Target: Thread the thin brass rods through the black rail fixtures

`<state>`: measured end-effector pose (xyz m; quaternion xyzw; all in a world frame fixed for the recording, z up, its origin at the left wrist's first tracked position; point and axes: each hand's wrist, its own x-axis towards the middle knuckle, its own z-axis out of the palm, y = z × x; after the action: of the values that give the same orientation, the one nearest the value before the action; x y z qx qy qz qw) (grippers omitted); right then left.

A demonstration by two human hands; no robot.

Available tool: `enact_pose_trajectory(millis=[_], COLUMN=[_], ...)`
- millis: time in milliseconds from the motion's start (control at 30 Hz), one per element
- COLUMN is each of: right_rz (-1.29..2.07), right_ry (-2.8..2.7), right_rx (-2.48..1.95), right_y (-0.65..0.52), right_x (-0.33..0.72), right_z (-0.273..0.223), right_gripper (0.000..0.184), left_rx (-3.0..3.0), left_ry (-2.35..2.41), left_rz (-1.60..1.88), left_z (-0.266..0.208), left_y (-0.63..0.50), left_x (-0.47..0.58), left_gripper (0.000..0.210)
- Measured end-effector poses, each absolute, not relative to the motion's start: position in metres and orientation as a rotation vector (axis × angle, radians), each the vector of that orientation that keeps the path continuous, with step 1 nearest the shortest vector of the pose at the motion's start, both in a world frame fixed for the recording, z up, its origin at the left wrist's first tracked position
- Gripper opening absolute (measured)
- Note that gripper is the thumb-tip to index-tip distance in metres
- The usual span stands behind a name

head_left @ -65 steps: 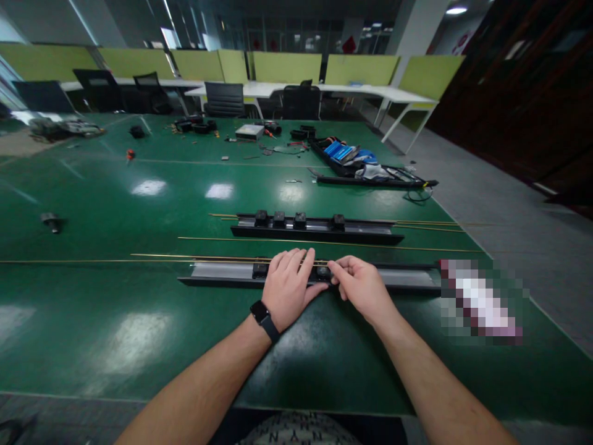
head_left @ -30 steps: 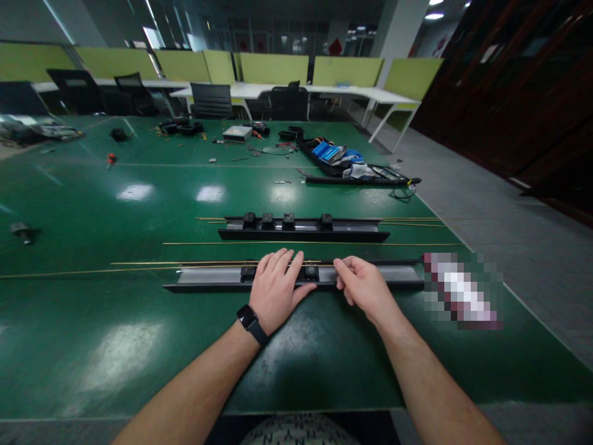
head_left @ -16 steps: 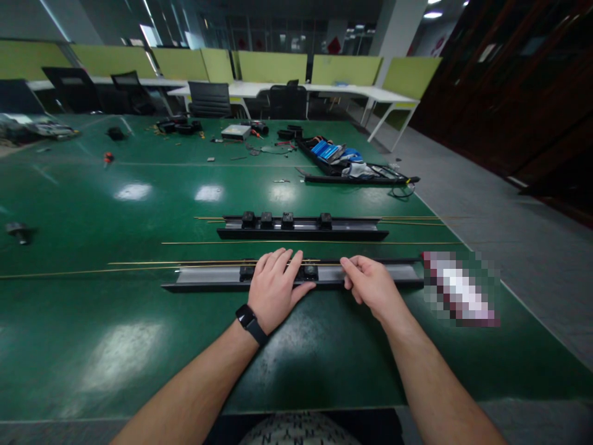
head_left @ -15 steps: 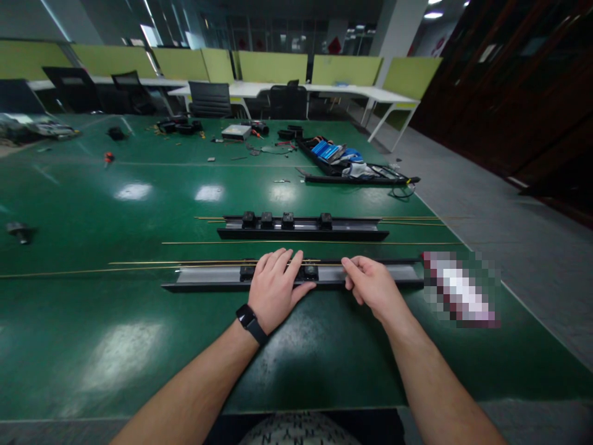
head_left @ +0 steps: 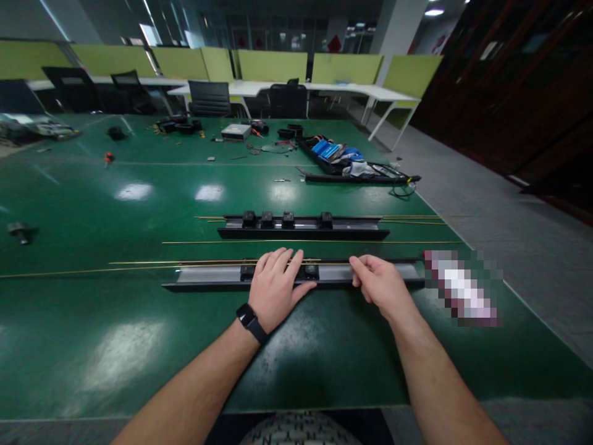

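Observation:
My left hand, a black watch on its wrist, lies across the near black channel. Its fingers reach over the far wall and its thumb rests along the near wall, holding the channel. Partly hidden beneath it, black blocks sit inside the channel. Thin brass-coloured rods run along the channel and under the left fingers. To the right, my right hand is closed in a thumb-and-finger pinch on the right part of a thin rod; the fingers hide the exact contact.
Farther back lies a second black channel with several black blocks and rods. One loose rod lies between the channels. A blurred-out item is at the right. Tools and a black case with blue packets occupy the green table's far side.
My right hand has moved slightly to the right along the channel, still pinched. My left hand and both channels have stayed in place.

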<state>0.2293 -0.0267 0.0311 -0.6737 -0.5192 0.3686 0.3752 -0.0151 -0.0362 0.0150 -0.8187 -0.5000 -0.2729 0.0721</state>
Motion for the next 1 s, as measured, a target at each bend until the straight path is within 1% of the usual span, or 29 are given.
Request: enact_pose_trajectory(millis=[167, 367, 500, 667, 900, 1000], right_rz=[0.779, 0.234, -0.034, -0.151, -0.323, -0.343], right_ry=[-1.42, -1.664, -1.856, -1.951, -1.828, -1.804], right_rx=[-1.755, -1.676, -1.566, -1.536, -1.733, -1.717], right_y=[-0.026, -0.034, -0.036, -0.03, -0.031, -0.034], right_x=[0.236, 0.221, 0.213, 0.22, 0.227, 0.223], right_z=[0.028, 0.033, 0.029, 0.02, 0.019, 0.021], right_gripper=[0.045, 0.029, 0.03, 0.029, 0.028, 0.023], left_rx=[-2.466, -2.456, -2.458, -2.469, -2.467, -2.473], left_ry=[-1.514, -1.518, -1.51, -1.513, -1.508, -1.517], left_rz=[-0.813, -0.811, -0.815, -0.8, -0.821, -0.82], left_z=[0.015, 0.015, 0.014, 0.013, 0.013, 0.013], left_y=[-0.037, -0.037, -0.037, -0.036, -0.036, -0.037], left_x=[-0.015, -0.015, -0.015, -0.015, -0.016, -0.016], left_gripper=[0.062, 0.061, 0.061, 0.062, 0.061, 0.062])
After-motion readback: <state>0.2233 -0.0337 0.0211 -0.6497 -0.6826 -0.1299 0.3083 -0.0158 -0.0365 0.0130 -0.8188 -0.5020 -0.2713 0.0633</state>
